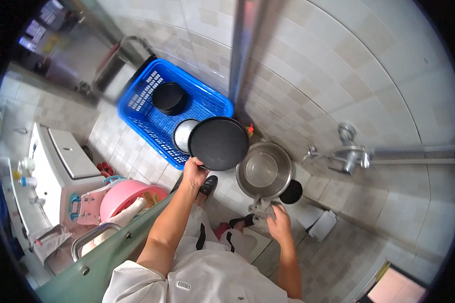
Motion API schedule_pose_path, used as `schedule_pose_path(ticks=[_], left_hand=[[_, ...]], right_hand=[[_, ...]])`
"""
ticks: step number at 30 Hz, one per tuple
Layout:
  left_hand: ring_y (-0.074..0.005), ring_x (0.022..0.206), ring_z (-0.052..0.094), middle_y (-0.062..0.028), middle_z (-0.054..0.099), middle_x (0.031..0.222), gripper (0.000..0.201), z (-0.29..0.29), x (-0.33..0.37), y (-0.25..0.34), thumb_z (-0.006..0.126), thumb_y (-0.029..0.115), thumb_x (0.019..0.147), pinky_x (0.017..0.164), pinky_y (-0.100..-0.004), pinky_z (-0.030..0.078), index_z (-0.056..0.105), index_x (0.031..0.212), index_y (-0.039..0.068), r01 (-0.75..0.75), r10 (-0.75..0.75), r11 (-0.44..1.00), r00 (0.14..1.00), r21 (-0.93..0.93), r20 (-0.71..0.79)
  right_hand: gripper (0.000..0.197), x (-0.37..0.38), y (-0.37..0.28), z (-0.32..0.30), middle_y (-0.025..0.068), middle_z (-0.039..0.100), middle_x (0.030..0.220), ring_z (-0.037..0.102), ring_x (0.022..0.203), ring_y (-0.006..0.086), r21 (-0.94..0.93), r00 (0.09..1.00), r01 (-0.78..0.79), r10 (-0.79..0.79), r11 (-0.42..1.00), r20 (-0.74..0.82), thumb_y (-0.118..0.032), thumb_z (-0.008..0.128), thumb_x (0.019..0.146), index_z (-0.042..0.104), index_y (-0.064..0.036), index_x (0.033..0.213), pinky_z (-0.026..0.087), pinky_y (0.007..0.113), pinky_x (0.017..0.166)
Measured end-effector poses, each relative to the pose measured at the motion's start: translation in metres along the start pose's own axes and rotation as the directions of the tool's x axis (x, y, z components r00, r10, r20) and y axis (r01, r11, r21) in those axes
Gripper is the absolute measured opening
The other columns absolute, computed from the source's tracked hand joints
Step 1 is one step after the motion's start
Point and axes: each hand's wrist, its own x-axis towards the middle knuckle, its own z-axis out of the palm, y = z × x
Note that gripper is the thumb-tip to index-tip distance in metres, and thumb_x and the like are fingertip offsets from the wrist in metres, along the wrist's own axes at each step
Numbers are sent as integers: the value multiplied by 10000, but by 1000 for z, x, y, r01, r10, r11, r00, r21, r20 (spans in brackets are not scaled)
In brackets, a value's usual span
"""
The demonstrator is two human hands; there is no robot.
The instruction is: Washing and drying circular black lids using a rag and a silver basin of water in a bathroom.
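Note:
My left hand (193,172) grips the near rim of a round, shallow black pan (218,144), fingers partly hidden beneath it. The pan is tilted and overlaps one end of a blue plastic basket (210,93) in this view. Inside that basket lie a stack of black round pans (168,97) and a silver round pan (182,135), partly covered by the held pan. A wet-looking grey cloth (261,210) is bunched in my closed right hand (279,223). It hangs near the close edge of a metal basin (283,164), which appears to hold some water.
A black round object (291,192) stands beside the basin. Wall taps (350,155) jut out at right. A frosted glass panel (111,252) with a metal handle is close on my left, beyond it a pink tub (120,196) and a white cabinet (65,174).

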Motion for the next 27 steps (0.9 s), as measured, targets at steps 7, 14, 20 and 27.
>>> schedule_pose_path(ticks=[7,14,20,27], left_hand=[[-395,925,559,-190,542,1000,368,-59,104,84,432,-93,596,870,-577,477,506,951,-32,-263,228,962,920,-72,-319],[-331,826,545,-129,535,896,432,-109,166,143,421,-133,598,743,-450,492,548,982,20,-197,401,874,807,444,-433],[-329,801,551,-135,538,869,431,-124,203,138,406,-130,633,684,-409,491,567,1010,2,-6,271,870,841,493,-468],[-355,898,577,-179,568,1001,487,-160,235,136,422,-109,624,808,-477,501,553,1088,-36,17,198,888,888,460,-415]], right_hand=[[300,7,18,28,212,602,984,586,919,403,20,992,-124,123,992,18,-55,573,765,590,23,1055,465,414,826],[293,12,27,55,203,608,972,598,907,367,21,949,-311,310,950,61,-54,562,755,602,11,1038,467,388,821],[274,23,23,74,185,596,914,596,860,348,-49,933,-351,354,935,59,-52,568,739,601,5,1004,464,378,777],[266,20,30,93,191,587,891,590,849,361,-149,943,-326,332,934,22,-62,588,725,583,14,980,461,388,758]])
